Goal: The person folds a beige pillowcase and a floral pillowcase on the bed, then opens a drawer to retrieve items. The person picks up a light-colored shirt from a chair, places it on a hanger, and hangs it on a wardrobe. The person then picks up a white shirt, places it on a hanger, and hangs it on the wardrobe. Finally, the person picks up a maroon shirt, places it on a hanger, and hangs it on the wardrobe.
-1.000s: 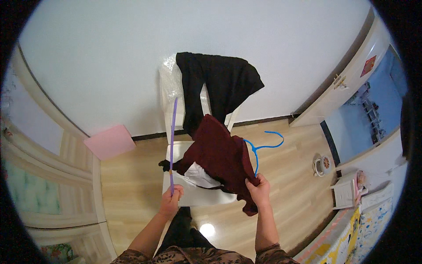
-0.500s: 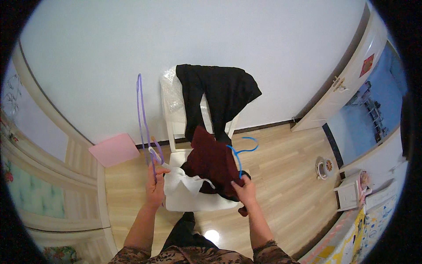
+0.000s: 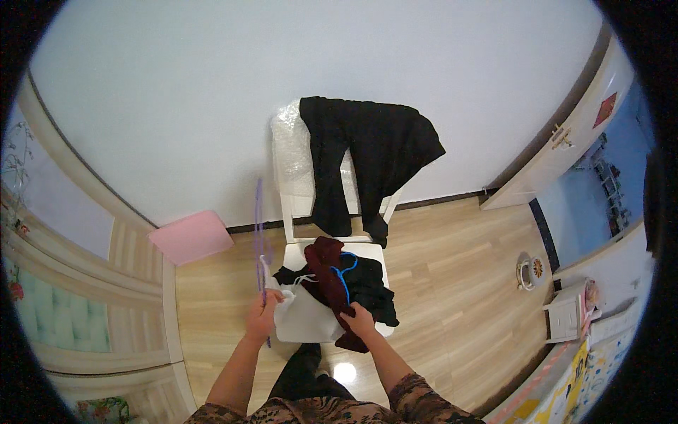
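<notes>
1. Landmark: white chair (image 3: 300, 205) against the wall; everything placed relative to it
2. Pink board (image 3: 191, 237) leans on the wall left of the chair, same spot as in both earlier frames
3. Left hand (image 3: 263, 316) sits off the seat's front-left corner, fingers curled shut around the purple hanger (image 3: 259, 240), which stands upright beside the chair's left edge. It was raised higher half a second ago; now lower, hook near the seat
4. White cloth (image 3: 304, 318) spreads over the front of the seat, touching the left hand
5. Maroon garment (image 3: 328, 272) was lifted above the seat a second ago; now it lies down on the seat pile, so it looks set down, not hung
6. Blue hanger (image 3: 344, 275) lies on the maroon garment, mid-seat
7. Right hand (image 3: 359, 321) at the seat's front edge, fingers pinched on the maroon garment's lower end
8. Black garment (image 3: 367, 152) draped over the chair back, unchanged
</notes>
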Motion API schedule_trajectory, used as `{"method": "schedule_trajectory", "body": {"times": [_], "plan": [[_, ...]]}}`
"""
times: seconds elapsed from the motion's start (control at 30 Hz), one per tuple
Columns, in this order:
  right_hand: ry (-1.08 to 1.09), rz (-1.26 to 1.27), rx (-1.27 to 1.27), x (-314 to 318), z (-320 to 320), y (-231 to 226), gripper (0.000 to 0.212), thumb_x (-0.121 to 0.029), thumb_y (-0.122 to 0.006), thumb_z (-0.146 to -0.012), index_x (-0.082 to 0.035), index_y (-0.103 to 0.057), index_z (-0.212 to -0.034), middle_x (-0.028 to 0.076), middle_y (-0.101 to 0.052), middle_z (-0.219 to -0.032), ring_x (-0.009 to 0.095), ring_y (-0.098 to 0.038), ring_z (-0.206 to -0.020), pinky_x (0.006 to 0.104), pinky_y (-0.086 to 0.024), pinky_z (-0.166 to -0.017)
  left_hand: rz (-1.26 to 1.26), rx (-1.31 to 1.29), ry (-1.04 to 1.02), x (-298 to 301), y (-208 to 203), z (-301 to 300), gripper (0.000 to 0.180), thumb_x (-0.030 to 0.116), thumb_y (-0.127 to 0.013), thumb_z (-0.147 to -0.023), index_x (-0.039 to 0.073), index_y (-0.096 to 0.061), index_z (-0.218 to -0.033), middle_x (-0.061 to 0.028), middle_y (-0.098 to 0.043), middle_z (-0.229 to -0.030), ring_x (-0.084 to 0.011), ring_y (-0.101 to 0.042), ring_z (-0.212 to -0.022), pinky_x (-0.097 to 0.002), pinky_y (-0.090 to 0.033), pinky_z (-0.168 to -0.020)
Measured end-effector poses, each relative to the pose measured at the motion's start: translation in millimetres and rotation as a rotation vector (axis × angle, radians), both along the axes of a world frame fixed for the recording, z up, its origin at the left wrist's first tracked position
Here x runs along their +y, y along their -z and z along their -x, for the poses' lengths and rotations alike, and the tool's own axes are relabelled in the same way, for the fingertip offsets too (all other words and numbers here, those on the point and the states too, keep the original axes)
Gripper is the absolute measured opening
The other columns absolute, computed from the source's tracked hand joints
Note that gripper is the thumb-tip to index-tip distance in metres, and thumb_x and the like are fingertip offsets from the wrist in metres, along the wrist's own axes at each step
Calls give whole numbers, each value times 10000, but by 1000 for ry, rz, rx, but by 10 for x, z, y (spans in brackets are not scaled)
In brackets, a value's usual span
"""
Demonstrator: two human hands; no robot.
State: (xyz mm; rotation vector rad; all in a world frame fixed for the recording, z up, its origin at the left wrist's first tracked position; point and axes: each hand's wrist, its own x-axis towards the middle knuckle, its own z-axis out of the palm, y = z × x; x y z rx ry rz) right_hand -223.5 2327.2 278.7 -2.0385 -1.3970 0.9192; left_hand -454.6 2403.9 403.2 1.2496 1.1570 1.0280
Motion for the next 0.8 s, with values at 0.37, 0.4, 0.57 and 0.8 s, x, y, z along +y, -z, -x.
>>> {"method": "schedule_trajectory", "body": {"times": [0.37,0.4,0.57,0.8], "plan": [[-52,-2,-45,58,-148,-289,297,-274,-630,-698,-42,-516,-844,182,-557,-766,348,-536,-724,394,-432,-622,96,132,239,276,164,-189,217,194,-348,-891,38,-487,-832,-21,-518,-868,-81,-432,-767,-221,-357,-698],[-38,-10,-47,78,-169,-302,296,-273,-629,-700,-40,-514,-841,182,-555,-762,348,-536,-721,395,-432,-618,93,107,258,292,212,-199,220,203,-347,-892,38,-483,-835,-24,-519,-875,-84,-431,-766,-224,-358,-696],[89,-73,-48,194,-248,-231,316,-289,-625,-704,-33,-503,-842,183,-546,-743,347,-537,-708,402,-429,-604,215,-71,216,274,219,-224,236,239,-341,-895,54,-476,-834,-75,-534,-975,-123,-469,-858,-261,-383,-749],[135,70,-190,303,-150,-130,342,-337,-615,-700,-96,-523,-925,163,-500,-1026,334,-526,-849,380,-449,-717,280,-59,213,230,280,-50,219,232,-341,-896,68,-479,-853,-93,-525,-1023,-135,-471,-903,-275,-381,-776]]}}
